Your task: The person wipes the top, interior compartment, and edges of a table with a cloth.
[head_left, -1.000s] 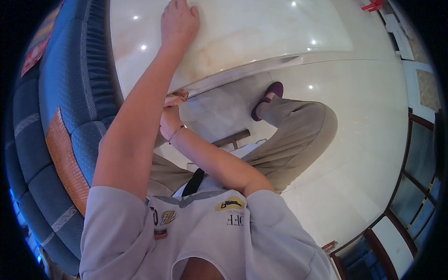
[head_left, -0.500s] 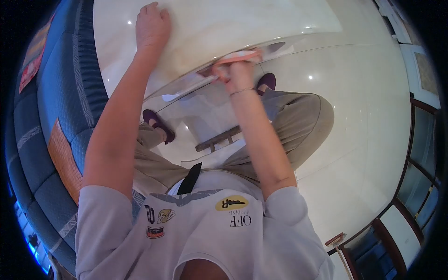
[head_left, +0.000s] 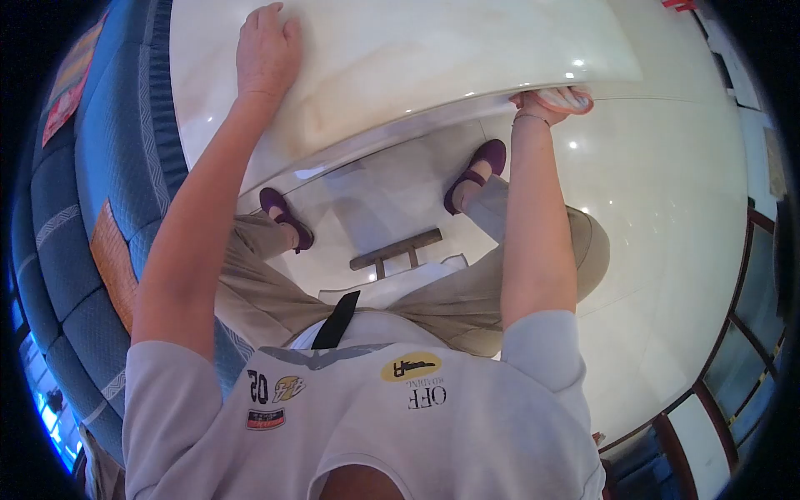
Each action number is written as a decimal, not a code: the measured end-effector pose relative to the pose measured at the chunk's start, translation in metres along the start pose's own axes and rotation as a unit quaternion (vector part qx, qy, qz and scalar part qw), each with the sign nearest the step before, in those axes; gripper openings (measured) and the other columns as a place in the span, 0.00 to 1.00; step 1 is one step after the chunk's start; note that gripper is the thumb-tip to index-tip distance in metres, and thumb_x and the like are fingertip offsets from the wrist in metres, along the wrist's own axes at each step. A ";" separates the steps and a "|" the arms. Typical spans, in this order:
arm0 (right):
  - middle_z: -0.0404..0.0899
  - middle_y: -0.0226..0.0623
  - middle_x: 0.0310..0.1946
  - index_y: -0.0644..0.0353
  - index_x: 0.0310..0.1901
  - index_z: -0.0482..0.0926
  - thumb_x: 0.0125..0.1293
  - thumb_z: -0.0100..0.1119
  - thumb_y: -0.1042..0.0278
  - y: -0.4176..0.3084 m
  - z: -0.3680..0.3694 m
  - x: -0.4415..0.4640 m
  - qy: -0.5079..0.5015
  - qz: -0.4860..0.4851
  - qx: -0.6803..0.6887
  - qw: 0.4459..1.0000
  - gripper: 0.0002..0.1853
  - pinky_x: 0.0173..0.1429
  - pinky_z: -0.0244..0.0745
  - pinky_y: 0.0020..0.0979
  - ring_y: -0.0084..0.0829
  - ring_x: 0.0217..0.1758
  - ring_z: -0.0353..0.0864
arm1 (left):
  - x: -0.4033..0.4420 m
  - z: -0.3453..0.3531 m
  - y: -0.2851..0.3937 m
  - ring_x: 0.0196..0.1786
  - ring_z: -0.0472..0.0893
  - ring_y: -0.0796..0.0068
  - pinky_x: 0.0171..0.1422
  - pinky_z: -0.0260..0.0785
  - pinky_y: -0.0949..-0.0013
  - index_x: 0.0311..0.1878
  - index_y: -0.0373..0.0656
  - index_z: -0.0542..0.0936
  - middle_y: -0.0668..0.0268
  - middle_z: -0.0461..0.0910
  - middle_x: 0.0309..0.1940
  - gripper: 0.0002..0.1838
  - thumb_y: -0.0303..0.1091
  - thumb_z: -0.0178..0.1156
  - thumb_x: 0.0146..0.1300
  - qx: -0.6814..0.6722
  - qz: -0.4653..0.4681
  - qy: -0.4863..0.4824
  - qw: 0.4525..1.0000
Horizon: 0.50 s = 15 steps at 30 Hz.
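My left hand rests palm down on the glossy cream tabletop, its thumb apart from the fingers and nothing visible in its grasp. At the table's near edge, toward the right, my right hand grips an orange and white cloth. The cloth is bunched against the side of the edge, and part of it is hidden by the hand and the tabletop.
A blue quilted sofa runs along the left, with an orange patch on it. Below the table, a dark wooden bar stands between my feet in purple shoes. Wood-framed glass panels line the right.
My right hand has slid the cloth rightward along the table's near edge, from the middle toward the right corner. The left hand stays in nearly the same spot.
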State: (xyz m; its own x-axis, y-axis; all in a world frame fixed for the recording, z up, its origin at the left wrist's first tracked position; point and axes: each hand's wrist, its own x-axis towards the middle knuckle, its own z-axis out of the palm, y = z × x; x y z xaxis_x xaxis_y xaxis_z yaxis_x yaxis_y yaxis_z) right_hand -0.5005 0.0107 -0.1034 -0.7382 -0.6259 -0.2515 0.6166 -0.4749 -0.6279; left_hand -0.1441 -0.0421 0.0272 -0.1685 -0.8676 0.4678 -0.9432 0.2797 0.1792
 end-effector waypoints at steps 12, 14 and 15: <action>0.77 0.29 0.36 0.58 0.43 0.67 0.57 0.59 0.61 0.087 -0.147 0.070 -0.155 0.066 -0.194 0.966 0.16 0.35 0.76 0.33 0.27 0.34 0.79 | 0.001 -0.001 0.001 0.57 0.71 0.50 0.63 0.62 0.57 0.55 0.36 0.72 0.49 0.73 0.53 0.19 0.36 0.51 0.65 0.010 0.007 -0.021 1.000; 0.78 0.28 0.41 0.57 0.46 0.69 0.59 0.58 0.58 0.105 -0.160 0.075 -0.193 0.026 -0.235 0.952 0.18 0.44 0.74 0.33 0.26 0.41 0.78 | 0.001 -0.002 0.001 0.57 0.71 0.50 0.63 0.62 0.57 0.55 0.36 0.72 0.49 0.73 0.53 0.19 0.36 0.51 0.65 0.010 0.006 -0.018 1.000; 0.76 0.26 0.45 0.55 0.50 0.69 0.59 0.57 0.56 0.110 -0.164 0.072 -0.222 -0.048 -0.362 0.904 0.20 0.50 0.69 0.33 0.26 0.46 0.75 | 0.001 -0.003 0.002 0.57 0.71 0.50 0.63 0.62 0.57 0.55 0.36 0.72 0.49 0.73 0.53 0.19 0.36 0.51 0.65 -0.002 0.011 -0.017 1.000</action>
State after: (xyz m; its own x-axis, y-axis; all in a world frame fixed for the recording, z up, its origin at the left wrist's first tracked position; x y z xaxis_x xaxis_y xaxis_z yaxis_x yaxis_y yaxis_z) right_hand -0.5310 0.0147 -0.3110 -0.4973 -0.8661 0.0499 0.0952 -0.1116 -0.9892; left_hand -0.1450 -0.0412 0.0304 -0.1987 -0.8748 0.4419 -0.9382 0.3002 0.1723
